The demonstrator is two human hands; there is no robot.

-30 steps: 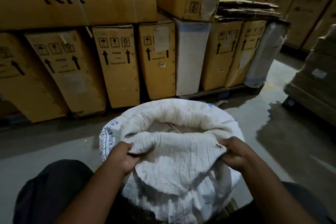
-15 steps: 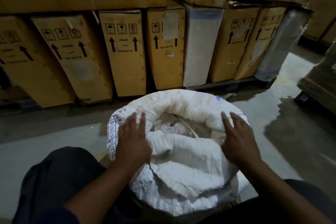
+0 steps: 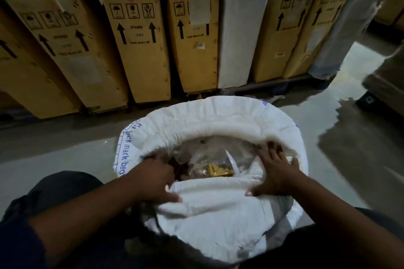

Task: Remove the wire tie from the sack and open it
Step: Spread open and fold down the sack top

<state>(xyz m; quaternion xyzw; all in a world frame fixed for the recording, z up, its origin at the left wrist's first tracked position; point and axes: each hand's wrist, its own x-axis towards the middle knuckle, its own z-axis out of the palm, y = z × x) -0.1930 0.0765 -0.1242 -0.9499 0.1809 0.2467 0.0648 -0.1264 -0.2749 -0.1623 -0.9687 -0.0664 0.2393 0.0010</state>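
Standing upright on the grey concrete floor [image 3: 54, 150], between the knees of the dark trousers [image 3: 61, 188]: white woven plastic sack [image 3: 218, 220] with blue print down its left side, mouth wide open, rim rolled down into a thick collar. Left hand [image 3: 153, 179] hooked over the near-left rim, fingers curled into the mouth and thumb pressed along the outside fold, gripping the fabric. Right hand [image 3: 277, 174] spread flat on the near-right rim, fingers splayed toward the far edge, thumb pinching the near fold; pressing rather than clenched. Inside the sack, between the two hands: crumpled clear plastic bags [image 3: 203, 155], a yellow packet [image 3: 218, 170] and a white strip [image 3: 231, 160] standing at a slant. No wire tie to be made out. Behind the sack, set well apart: row of tall yellow-brown cardboard cartons [image 3: 140, 39] printed with black arrows and "THIS WAY UP", leaning slightly, one carton wrapped in white film [image 3: 240, 33] among them. Far right, blurred: another stack of cartons [image 3: 387, 85].
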